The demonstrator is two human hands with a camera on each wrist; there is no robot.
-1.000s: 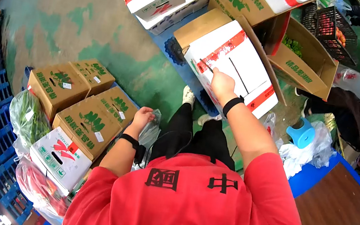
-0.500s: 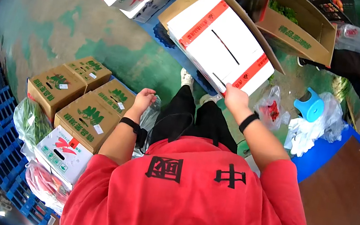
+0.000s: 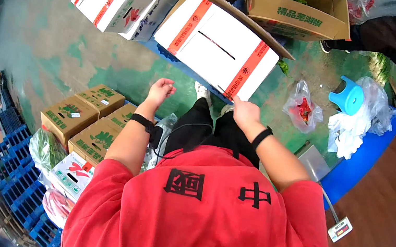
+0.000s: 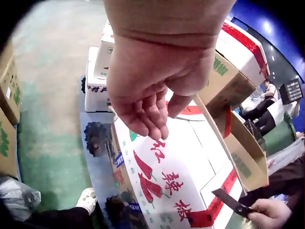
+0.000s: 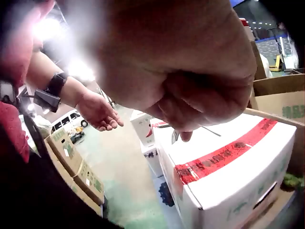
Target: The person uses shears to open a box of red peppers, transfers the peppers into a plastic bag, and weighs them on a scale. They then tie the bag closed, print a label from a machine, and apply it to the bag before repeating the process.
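A white carton (image 3: 213, 36) printed with red chillies stands in front of me, two red tape strips across its top. In my right hand (image 3: 247, 115) I grip a knife (image 4: 228, 200) by its handle, fingers curled tightly. Its dark blade slants over the red tape (image 4: 202, 218) at the carton's near right edge. My left hand (image 3: 160, 90) hangs in the air left of the carton's near side, fingers loosely curled around nothing. In the right wrist view my fist hides most of the knife.
Brown cartons (image 3: 70, 114) stand at lower left, and more white cartons (image 3: 123, 4) at upper left. Behind, an open brown box (image 3: 301, 20) holds greens. To the right are a plastic bag (image 3: 304, 108), a blue stool (image 3: 348, 96) and a scale (image 3: 341, 229). Another person sits at upper right.
My right hand with the knife has moved from the carton's left tape strip to the near end of the right one. My left hand has risen towards the carton. The head view has shifted.
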